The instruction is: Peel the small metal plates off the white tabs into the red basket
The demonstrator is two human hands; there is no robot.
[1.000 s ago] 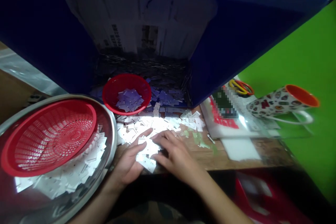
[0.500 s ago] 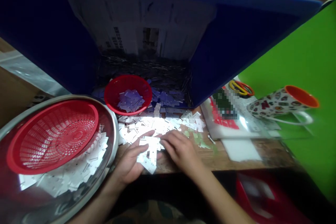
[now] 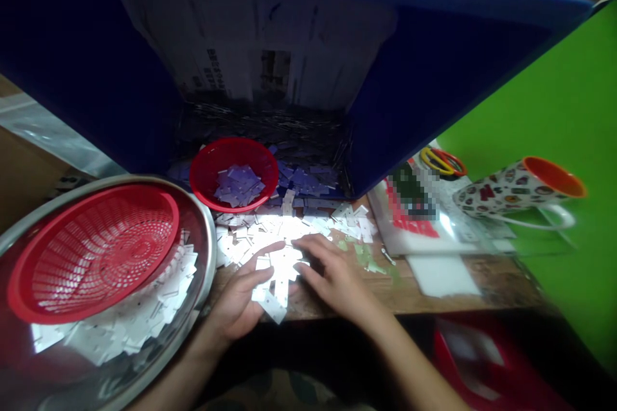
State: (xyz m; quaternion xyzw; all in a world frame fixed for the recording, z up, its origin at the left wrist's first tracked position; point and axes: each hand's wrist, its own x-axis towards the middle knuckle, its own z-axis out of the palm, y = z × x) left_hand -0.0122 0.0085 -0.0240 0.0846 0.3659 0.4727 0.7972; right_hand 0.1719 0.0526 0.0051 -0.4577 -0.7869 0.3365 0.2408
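My left hand (image 3: 241, 302) is closed on several small flat plates (image 3: 274, 305), pale pieces with small holes, fanned at different angles under the thumb. Strong light washes out their upper part. At the right edge of these plates is my right hand (image 3: 332, 276), its thumb and fingers spread apart; whether the fingertips touch a plate is hard to tell in the glare. Behind both hands, more loose plates (image 3: 354, 221) are scattered over the wooden table (image 3: 414, 302). A red bowl (image 3: 197, 173) of similar plates, purplish in the shade, stands beyond them.
A big blue bin (image 3: 400, 96) lies with its opening toward me, plates inside. At left, a metal basin (image 3: 210, 250) contains plates and a red colander (image 3: 96, 250). To the right are a patterned mug (image 3: 501, 192), scissors (image 3: 441, 160) and a white pad (image 3: 443, 276).
The fingers of my right hand have spread apart, away from the closed pinch at the plates' edge. My left hand keeps its hold on the plates in nearly the same spot.
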